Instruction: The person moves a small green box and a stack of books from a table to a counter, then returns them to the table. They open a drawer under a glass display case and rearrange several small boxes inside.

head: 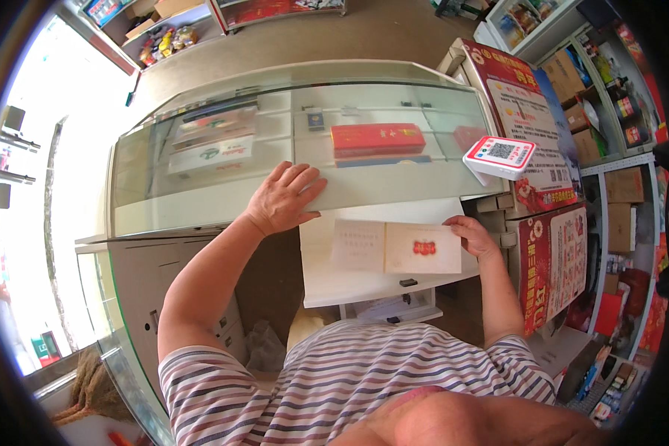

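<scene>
My left hand (287,195) lies palm down near the front edge of the glass-topped display counter (212,203), fingers spread and holding nothing. My right hand (471,236) pinches the upper right corner of a flat, pale card or flattened paper box (357,245). A gold line crosses the card, with a red emblem on its right part and faint writing on its left. Beneath the card is a white panel (326,287) with a small dark handle. Under the glass lie a long red box (376,137) and a white box (209,155) with a green mark.
A white stand with a printed code (499,156) sits on the counter's right end. Red posters (535,128) cover boxes at the right, near stocked shelves (621,223). A small drawer (387,306) stands open below the panel. Cabinet doors (145,290) are at the left.
</scene>
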A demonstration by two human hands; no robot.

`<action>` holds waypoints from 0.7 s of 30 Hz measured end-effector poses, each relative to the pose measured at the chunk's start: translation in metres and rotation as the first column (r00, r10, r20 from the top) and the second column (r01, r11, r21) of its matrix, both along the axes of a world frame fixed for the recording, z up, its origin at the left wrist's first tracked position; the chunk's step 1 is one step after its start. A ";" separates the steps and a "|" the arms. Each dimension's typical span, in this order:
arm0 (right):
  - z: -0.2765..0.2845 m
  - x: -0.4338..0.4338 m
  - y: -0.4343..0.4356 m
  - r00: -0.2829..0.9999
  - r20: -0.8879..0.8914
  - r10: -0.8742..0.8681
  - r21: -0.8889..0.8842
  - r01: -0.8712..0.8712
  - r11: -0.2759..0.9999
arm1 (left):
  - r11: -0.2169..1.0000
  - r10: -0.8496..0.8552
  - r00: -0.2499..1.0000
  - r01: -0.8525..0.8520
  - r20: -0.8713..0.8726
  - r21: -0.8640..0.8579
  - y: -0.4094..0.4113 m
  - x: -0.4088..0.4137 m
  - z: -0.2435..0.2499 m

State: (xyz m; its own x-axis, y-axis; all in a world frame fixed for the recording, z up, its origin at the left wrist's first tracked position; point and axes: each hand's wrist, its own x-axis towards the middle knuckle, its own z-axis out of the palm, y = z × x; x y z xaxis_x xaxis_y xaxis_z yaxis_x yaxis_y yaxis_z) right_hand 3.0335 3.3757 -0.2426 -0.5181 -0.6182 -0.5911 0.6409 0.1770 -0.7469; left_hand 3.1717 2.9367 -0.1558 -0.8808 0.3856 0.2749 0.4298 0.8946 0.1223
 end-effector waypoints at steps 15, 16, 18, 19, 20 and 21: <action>0.113 0.054 -0.138 0.992 0.007 -0.123 -0.417 0.115 0.902 | 0.977 0.165 0.978 -0.144 -0.125 0.157 0.015 0.037 -0.085; 0.115 0.055 -0.161 0.994 0.001 -0.106 -0.433 0.096 0.896 | 0.979 0.132 0.985 -0.112 -0.108 0.173 0.031 0.043 -0.071; 0.112 0.056 -0.210 0.995 -0.040 -0.086 -0.446 0.060 0.893 | 0.970 0.131 0.987 -0.107 -0.097 0.216 0.065 0.065 -0.056; 0.109 0.057 -0.234 0.993 -0.073 -0.094 -0.437 0.053 0.898 | 0.972 0.103 0.992 -0.085 -0.071 0.220 0.078 0.071 -0.050; 0.102 0.056 -0.255 0.988 -0.124 -0.094 -0.416 0.034 0.909 | 0.973 0.074 0.996 -0.063 -0.042 0.222 0.088 0.077 -0.048; 0.095 0.056 -0.275 0.981 -0.173 -0.082 -0.393 0.008 0.919 | 0.969 0.062 0.998 -0.053 -0.028 0.241 0.096 0.083 -0.049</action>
